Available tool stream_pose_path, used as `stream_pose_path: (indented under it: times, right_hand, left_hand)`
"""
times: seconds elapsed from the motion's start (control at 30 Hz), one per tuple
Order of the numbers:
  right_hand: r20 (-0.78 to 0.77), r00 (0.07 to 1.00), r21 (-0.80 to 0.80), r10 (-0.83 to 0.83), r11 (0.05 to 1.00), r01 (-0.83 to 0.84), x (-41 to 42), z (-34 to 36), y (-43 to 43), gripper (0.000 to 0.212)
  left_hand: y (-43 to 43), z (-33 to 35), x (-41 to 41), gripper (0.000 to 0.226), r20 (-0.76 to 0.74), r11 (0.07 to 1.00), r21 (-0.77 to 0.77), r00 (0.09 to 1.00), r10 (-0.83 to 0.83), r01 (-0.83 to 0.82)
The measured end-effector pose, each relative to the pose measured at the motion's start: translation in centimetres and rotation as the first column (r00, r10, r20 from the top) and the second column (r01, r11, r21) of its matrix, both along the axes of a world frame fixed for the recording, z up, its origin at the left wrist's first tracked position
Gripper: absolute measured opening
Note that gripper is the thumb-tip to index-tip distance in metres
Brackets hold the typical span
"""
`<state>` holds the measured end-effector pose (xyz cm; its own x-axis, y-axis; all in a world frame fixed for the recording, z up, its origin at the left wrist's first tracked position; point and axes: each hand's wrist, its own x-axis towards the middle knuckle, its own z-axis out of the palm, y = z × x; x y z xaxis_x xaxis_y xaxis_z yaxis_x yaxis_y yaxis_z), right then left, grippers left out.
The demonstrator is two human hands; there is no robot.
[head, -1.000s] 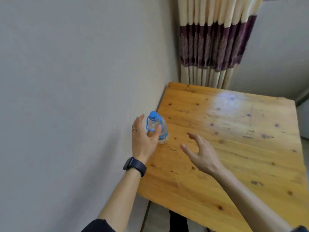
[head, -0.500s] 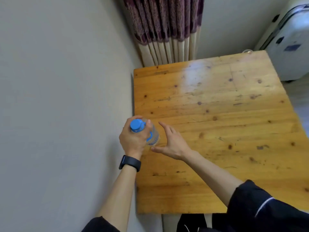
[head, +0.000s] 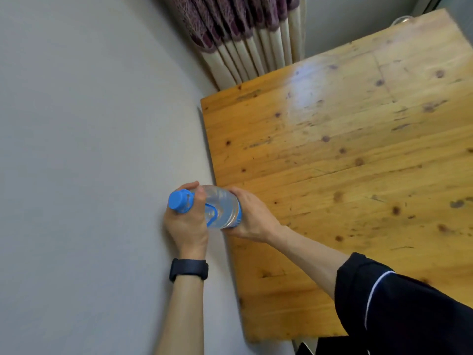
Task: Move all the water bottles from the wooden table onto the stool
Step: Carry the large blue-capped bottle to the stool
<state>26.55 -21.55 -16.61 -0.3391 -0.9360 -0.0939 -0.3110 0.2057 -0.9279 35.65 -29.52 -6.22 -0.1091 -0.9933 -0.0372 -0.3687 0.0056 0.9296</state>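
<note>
Whereas the right hand (head: pixel 252 217) hovered open before, it now joins the left hand (head: pixel 185 226) gripping the water bottle (head: pixel 224 208).

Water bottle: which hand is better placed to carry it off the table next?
Probably the left. The left hand grips the water bottle round its neck, just under the blue cap, a hold that could carry it alone. The right hand holds only the base. The stool is out of view.

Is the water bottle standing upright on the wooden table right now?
No, the water bottle is tipped sideways, gripped by the left hand near its cap and the right hand at its base.
</note>
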Motion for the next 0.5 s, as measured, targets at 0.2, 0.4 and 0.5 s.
stream_pose_path:
  times: [0.2,0.4,0.5]
  right_hand:
    - [-0.126,0.988,0.168,0.093,0.983,-0.071,-1.8,2.2,0.4,0.087]
    - [-0.286,0.956,0.273,0.06,0.962,0.021,-3.8,5.7,8.7,0.089]
    - [-0.371,0.927,0.279,-0.063,0.944,0.176,-4.7,7.8,14.5,0.086]
  left_hand:
    - [-0.7,1.0,-0.9,0.017,-0.024,0.979,0.164,0.992,0.127,-0.121]
    - [5.3,2.0,-1.7,0.01,-0.111,0.943,0.328,0.99,0.091,-0.05]
    - [9.5,3.1,-3.7,0.008,-0.179,0.931,0.349,0.983,-0.045,0.106]
